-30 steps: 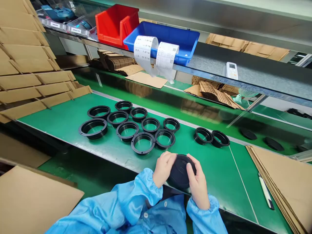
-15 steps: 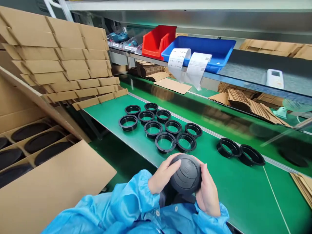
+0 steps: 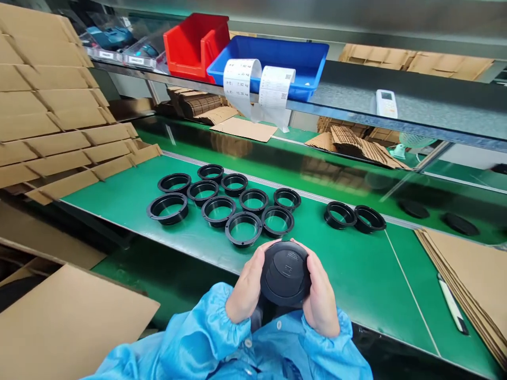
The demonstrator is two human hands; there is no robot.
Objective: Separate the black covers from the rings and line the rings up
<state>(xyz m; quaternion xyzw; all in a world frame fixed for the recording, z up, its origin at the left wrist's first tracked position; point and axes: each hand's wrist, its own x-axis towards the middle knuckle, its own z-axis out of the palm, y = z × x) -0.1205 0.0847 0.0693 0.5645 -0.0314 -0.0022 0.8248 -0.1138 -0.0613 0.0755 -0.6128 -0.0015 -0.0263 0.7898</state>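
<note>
I watch green bench (image 3: 368,279): black rings (image 3: 218,221) clustered left, ring pair (image 3: 338,225) apart, cardboard stack (image 3: 475,274) right, pen (image 3: 451,303) beside.

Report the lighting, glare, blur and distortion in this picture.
Head view: even light, soft shadows under the black plastic rings; the round black plastic cap between left hand and right hand is sharp, faintly shiny; the glossy green belt behind mirrors brown cardboard; the metal shelf edge slants, wide-angle; no motion blur.

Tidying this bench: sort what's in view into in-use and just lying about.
In use: black cap, held by left hand and right hand; black rings.
Lying about: red bin, blue tray, remote, pen, cardboard sheets.
</note>
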